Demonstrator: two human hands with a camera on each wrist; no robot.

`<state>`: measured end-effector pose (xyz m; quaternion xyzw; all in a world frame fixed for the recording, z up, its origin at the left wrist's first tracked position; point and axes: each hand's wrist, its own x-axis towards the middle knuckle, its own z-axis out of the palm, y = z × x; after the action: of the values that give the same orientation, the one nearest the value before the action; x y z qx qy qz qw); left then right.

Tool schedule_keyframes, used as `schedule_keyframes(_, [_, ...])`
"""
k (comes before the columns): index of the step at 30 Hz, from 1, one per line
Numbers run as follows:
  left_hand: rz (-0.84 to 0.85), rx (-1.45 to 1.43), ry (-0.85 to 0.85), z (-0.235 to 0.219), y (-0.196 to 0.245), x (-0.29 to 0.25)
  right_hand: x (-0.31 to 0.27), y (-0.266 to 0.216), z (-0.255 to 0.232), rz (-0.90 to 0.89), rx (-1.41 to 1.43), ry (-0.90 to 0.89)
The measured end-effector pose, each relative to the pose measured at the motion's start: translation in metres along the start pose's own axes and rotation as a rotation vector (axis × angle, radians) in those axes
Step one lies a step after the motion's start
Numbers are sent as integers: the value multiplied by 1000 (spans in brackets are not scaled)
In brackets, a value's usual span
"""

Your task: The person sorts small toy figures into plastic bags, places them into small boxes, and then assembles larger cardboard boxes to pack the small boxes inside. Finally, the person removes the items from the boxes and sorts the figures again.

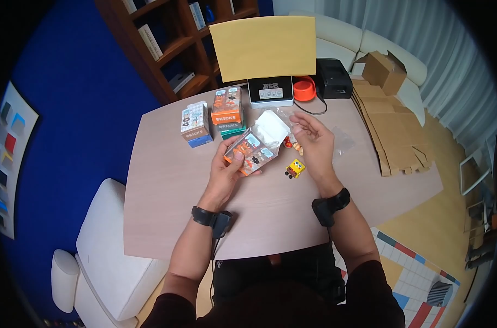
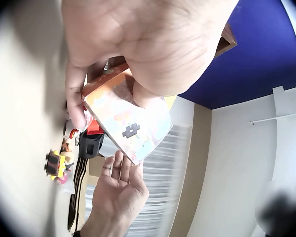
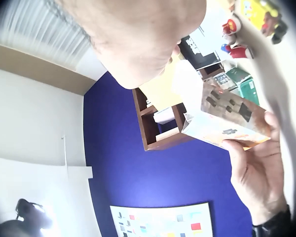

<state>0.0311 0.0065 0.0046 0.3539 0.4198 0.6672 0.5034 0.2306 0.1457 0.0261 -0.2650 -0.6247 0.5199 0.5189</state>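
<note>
My left hand (image 1: 225, 174) grips a small printed toy box (image 1: 251, 152) in orange and grey, tilted above the table, with its thumb across the front. The box's white end flap (image 1: 272, 130) stands open toward the right. Just right of that flap is my right hand (image 1: 317, 150), its fingers loosely bent and nothing visible in them. In the left wrist view the right hand (image 2: 119, 197) shows its palm, fingertips close to the box's lower corner. A yellow square toy figure (image 1: 295, 169) lies on the table below the hands, near small red and tan figures (image 1: 297, 147) partly hidden by the right hand.
Several more brick boxes stand stacked at the back left, an orange one (image 1: 227, 106) and a white-brown one (image 1: 195, 124) on top. Behind are a black-and-white box (image 1: 271, 92), a red round object (image 1: 304, 89) and a black device (image 1: 334, 79). Flattened cardboard (image 1: 387, 128) covers the right edge.
</note>
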Motion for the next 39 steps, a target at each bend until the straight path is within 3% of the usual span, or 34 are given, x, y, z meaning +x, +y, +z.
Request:
schedule_keyframes(2, [-11,-22,-5,2,1,-1,4,2,-1,10,70,29])
schedule_keyframes(4, [-22,-42,-10,3,1,-1,6,16,-3,246,283,-190])
schedule_keyframes(8, [-26,-36,8,3,2,-2,0,22,0,236,461,-272])
schedule_keyframes(10, [-7,-33,14,2,1,-2,-3,15,0,119,144,-365])
schedule_keyframes(20, [-2,20,-13,6,-4,-1,-17,-1,19,47,150,-339])
schedule_keyframes(22, [0,9,-10,7,-5,-1,-20,-8,20,-101,-143,-327])
schedule_keyframes(28, [2,15,-16,7,-3,0,-18,7,20,69,96,-244])
schedule_keyframes(35, [-9,-11,-19,7,-7,0,-21,3,26,46,21,-248])
schedule_keyframes(37, [-2,-27,-7,9,-7,0,-24,-6,28,-221,-282,-277])
schedule_keyframes(39, [3,-46,-9,11,-6,-2,-25,-10,29,-310,-351,-299])
